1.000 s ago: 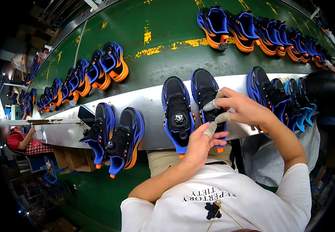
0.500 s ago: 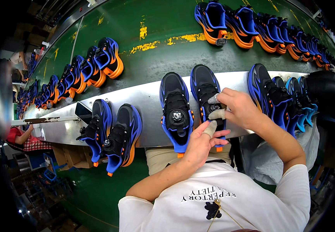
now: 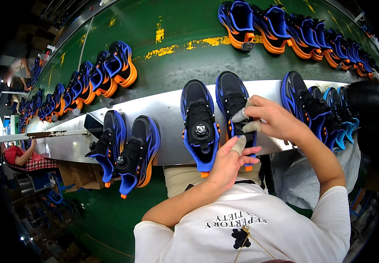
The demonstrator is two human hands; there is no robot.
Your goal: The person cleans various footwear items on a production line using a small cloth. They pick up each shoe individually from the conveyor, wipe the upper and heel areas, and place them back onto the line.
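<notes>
Two work surfaces fill the view: a green conveyor belt (image 3: 189, 65) at the far side and a steel bench (image 3: 167, 114) running left to right nearer the person. Rows of blue, black and orange shoes stand on the belt, one row at far left (image 3: 88, 79) and one at far right (image 3: 294, 30). On the bench, a pair of shoes (image 3: 126, 149) lies at the left with toes overhanging the near edge, and a cluster of blue shoes (image 3: 325, 114) lies at the right.

At the bench centre, two black and blue shoes lie side by side. The left shoe (image 3: 199, 125) carries a round dial closure on its tongue and is untouched. The right shoe (image 3: 232, 98) is the item in hand.

The right hand (image 3: 277, 120) rests on the shoe's upper; its taped fingers are curled and pinch at the lace area. The left hand (image 3: 229, 162) sits at the shoe's near end, fingers loosely bent, with its taped index finger extended against the shoe. Whether the left hand grips anything cannot be determined.
</notes>
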